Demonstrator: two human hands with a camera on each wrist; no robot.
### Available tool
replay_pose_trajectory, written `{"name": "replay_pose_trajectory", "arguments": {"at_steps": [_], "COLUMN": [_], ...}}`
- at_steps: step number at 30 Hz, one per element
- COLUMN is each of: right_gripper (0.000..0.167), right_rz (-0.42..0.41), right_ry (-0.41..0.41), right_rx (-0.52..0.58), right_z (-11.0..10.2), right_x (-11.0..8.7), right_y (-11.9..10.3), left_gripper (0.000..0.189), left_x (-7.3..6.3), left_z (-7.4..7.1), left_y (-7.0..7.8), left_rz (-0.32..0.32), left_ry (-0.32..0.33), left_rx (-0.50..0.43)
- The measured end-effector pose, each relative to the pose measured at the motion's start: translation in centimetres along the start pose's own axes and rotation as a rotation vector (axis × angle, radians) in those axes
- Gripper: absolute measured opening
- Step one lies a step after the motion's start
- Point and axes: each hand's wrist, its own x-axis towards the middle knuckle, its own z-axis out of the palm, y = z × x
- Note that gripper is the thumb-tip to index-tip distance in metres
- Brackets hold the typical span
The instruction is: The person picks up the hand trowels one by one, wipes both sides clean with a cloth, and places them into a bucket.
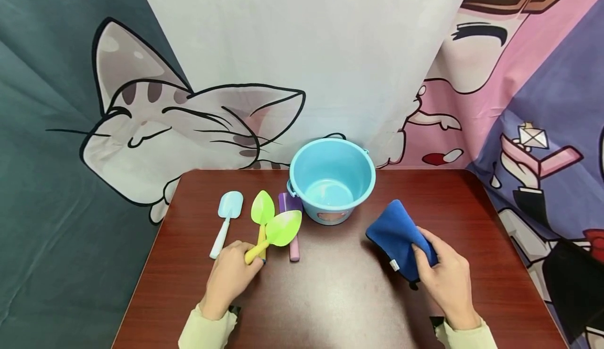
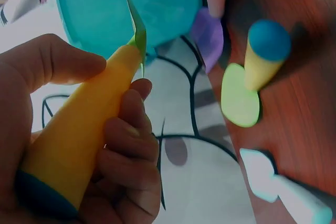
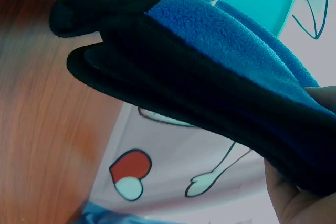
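Observation:
My left hand [image 1: 231, 273] grips the yellow handle of a toy trowel [image 1: 284, 228] with a leaf-shaped green blade. In the left wrist view that handle ends in a dark blue cap, and the thumb lies along it. Beneath the held trowel, a matching green trowel [image 1: 262, 208] lies on the table. Just right of it is a purple shovel [image 1: 294, 249] with a pink handle, partly covered in the head view. Over on the right, my right hand [image 1: 445, 273] pinches a folded blue cloth [image 1: 396, 233] with dark edging and a small white tag, raised off the table.
A light blue bucket [image 1: 332, 160] stands upright at the table's back edge, near the purple shovel. A pale blue shovel [image 1: 230, 205] with a white handle lies at the left. Behind the brown table [image 1: 330, 296] hangs a cartoon-printed curtain [image 1: 306, 34].

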Motion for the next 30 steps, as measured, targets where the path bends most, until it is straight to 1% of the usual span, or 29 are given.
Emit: {"name": "replay_pose_trajectory", "arguments": {"at_steps": [3, 8, 12, 16, 22, 27, 30], "right_gripper": [0.043, 0.042, 0.042, 0.042, 0.039, 0.036, 0.035], "right_rz": [-0.029, -0.058, -0.091, -0.123, -0.179, -0.217, -0.249], "right_ry": [-0.018, -0.065, -0.080, -0.074, -0.066, -0.086, -0.070], "right_rx": [0.007, 0.014, 0.024, 0.028, 0.007, 0.002, 0.027], "right_z": [0.4, 1.0, 1.4, 1.8, 2.5, 3.3, 3.9], "right_x": [-0.1, -0.4, -0.5, -0.5, -0.5, -0.7, -0.8], "right_y": [-0.5, -1.3, -1.9, -2.6, -3.5, -4.6, -5.3], "left_gripper": [0.016, 0.018, 0.016, 0.014, 0.016, 0.013, 0.012], "left_x": [-0.1, -0.5, -0.6, -0.7, -0.9, -1.0, -0.9], "left_z": [0.4, 1.1, 1.6, 2.2, 3.5, 4.1, 4.3], "left_y": [0.8, 2.1, 3.1, 3.9, 5.1, 5.8, 6.1], "left_rz": [0.039, 0.077, 0.111, 0.150, 0.192, 0.207, 0.203], "left_ry": [-0.007, -0.042, -0.059, -0.064, -0.086, -0.109, -0.122], "left_rx": [0.008, 0.002, -0.010, -0.017, -0.031, -0.052, -0.060]}}
